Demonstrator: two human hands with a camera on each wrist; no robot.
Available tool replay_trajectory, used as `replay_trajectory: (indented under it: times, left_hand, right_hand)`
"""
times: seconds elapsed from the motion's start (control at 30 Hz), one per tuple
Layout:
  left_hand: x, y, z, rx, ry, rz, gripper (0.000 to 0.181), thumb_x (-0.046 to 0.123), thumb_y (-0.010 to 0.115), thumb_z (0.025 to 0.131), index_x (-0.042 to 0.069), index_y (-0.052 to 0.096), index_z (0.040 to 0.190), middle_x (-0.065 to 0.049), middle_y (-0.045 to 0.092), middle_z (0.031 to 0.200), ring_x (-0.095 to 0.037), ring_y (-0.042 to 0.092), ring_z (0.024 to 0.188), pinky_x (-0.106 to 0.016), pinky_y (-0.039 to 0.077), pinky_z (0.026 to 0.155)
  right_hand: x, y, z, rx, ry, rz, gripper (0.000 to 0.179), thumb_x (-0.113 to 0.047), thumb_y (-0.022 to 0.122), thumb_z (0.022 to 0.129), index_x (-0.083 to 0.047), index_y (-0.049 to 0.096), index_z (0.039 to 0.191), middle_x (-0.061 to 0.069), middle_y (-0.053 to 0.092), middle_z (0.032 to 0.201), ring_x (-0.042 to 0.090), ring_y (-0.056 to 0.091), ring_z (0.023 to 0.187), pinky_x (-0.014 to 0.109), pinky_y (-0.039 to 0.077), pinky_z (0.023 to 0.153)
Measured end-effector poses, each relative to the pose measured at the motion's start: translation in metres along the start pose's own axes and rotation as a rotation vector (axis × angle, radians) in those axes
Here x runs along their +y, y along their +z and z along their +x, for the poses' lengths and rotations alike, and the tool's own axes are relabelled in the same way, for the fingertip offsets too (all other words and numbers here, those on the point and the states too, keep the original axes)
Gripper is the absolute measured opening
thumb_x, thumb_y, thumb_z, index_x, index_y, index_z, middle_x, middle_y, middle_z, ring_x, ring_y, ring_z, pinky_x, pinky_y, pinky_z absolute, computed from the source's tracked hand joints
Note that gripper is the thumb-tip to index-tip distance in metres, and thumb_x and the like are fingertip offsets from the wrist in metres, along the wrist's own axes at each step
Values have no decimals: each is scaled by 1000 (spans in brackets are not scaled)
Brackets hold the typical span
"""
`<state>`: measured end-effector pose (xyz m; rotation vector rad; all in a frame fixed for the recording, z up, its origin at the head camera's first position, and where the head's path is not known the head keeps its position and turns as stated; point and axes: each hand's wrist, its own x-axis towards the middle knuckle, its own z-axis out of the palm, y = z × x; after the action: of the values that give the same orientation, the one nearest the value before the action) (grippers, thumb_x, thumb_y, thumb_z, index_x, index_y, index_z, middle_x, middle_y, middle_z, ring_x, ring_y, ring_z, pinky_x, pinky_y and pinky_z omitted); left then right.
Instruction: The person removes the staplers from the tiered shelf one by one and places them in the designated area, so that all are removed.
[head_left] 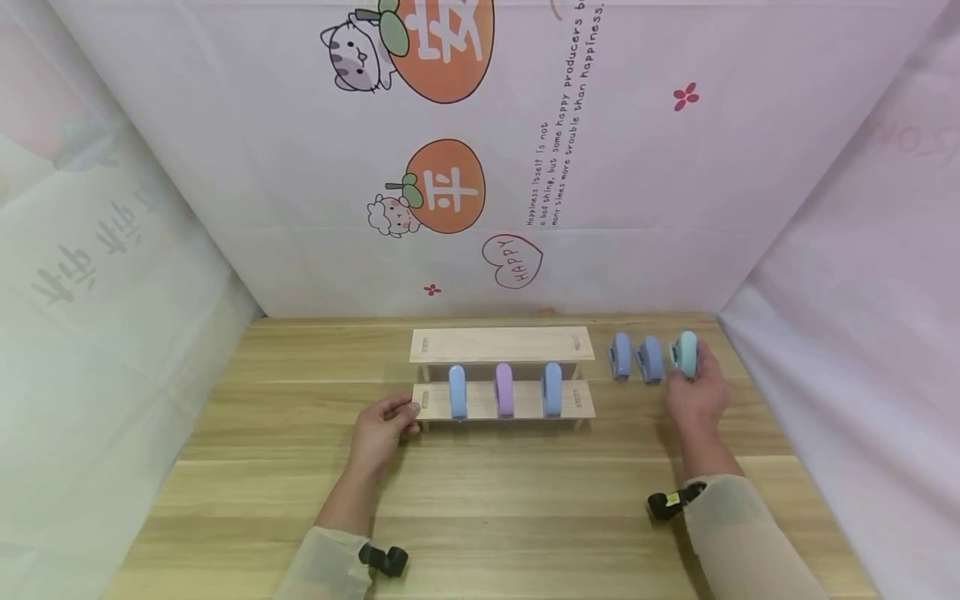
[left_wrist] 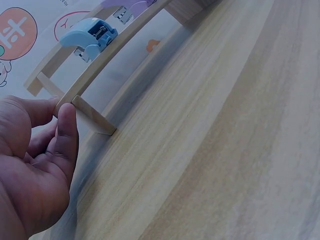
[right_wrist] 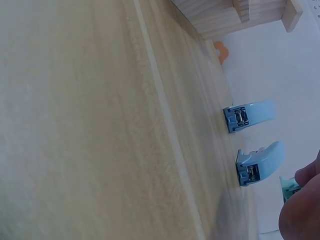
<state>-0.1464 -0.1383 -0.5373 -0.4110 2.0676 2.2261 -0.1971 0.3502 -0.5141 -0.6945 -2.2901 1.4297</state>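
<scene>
A two-tier wooden rack (head_left: 504, 344) stands on the table. My left hand (head_left: 381, 433) pinches the left end of its front board between thumb and fingers, seen close up in the left wrist view. Three small staplers sit in a row on that board: a light blue stapler (head_left: 457, 392), a purple stapler (head_left: 504, 390) and a blue stapler (head_left: 552, 390). Right of the rack, my right hand (head_left: 697, 396) grips a mint green stapler (head_left: 683, 353). In the right wrist view that hand (right_wrist: 304, 207) hides most of it. Two blue staplers (head_left: 619, 357) (head_left: 649, 359) stand just left of it.
The wooden table (head_left: 487, 500) extends in front of the rack. A printed white cloth (head_left: 622, 192) hangs behind the table's back edge, with more white cloth (head_left: 862, 333) along the sides.
</scene>
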Motion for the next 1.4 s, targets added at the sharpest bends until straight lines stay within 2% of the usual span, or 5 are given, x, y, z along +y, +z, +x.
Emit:
replay_trajectory:
  times: [0.47, 0.83, 1.07, 1.27, 1.4]
  left_hand:
    - [-1, 1, 0, 2, 11, -1, 36, 9, 77, 95, -4, 67, 128, -18, 71, 112, -22, 70, 83, -29, 65, 75]
    - [-2, 0, 1, -8, 12, 13, 37, 11, 76, 96, -2, 67, 129, -17, 71, 113, -23, 70, 84, -29, 65, 76]
    - [-2, 0, 1, -8, 16, 32, 37, 14, 76, 97, -1, 67, 129, -16, 71, 114, -24, 71, 87, -29, 65, 78]
    - [-3, -1, 1, -2, 11, 46, 37, 16, 76, 97, 0, 67, 130, -16, 70, 115, -23, 71, 90, -30, 65, 80]
    - [-3, -2, 2, 0, 8, 36, 38, 16, 76, 97, 0, 67, 130, -16, 70, 116, -24, 71, 91, -30, 65, 80]
  right_hand:
    - [12, 1, 12, -112, 125, 55, 79, 0, 55, 97, -21, 23, 166, 6, 30, 166, 23, 30, 153, 38, 24, 128]
    - [19, 3, 19, -141, 161, 45, 83, 1, 57, 95, -23, 23, 166, 4, 28, 167, 22, 28, 153, 40, 23, 128]
    - [24, 6, 23, -167, 215, 75, 82, 1, 56, 98, -26, 20, 166, 1, 22, 169, 21, 22, 155, 41, 21, 129]
    - [25, 7, 25, -193, 215, 121, 82, 4, 54, 98, -25, 18, 167, 0, 19, 170, 21, 19, 156, 38, 20, 128]
    - [24, 6, 27, -208, 199, 65, 81, 0, 54, 99, -25, 17, 167, 1, 19, 170, 22, 20, 156, 41, 20, 128]
